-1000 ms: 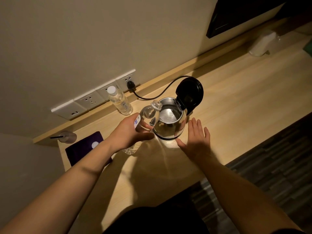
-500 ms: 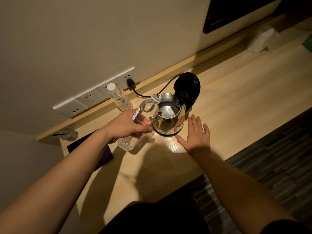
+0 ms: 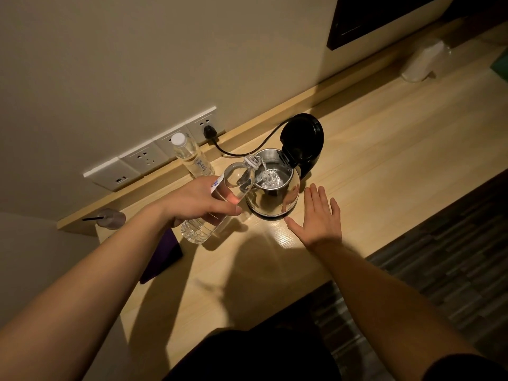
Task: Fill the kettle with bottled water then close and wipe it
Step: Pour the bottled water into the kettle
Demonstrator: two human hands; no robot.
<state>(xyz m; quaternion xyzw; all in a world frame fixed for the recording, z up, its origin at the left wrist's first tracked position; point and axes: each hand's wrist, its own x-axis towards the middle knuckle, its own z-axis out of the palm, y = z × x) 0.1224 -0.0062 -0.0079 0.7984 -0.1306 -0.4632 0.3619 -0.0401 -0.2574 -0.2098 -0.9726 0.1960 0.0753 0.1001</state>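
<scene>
A steel kettle [image 3: 277,198] stands on the wooden desk with its black lid [image 3: 301,140] flipped up. My left hand [image 3: 199,200] grips an uncapped clear water bottle [image 3: 220,204], tilted with its mouth over the kettle's rim. Water streams from the bottle into the kettle and splashes inside. My right hand [image 3: 317,215] rests flat on the desk just right of the kettle's base, fingers apart, holding nothing.
A second, capped water bottle [image 3: 191,156] stands by the wall sockets [image 3: 154,155], where the kettle's black cord [image 3: 247,144] is plugged in. A purple cloth [image 3: 165,257] lies under my left forearm. A pale container [image 3: 422,61] sits far right. The desk's front edge drops to dark flooring.
My left hand has tipped the bottle further over the kettle's rim, and water now pours in. My right hand has stayed flat beside the kettle.
</scene>
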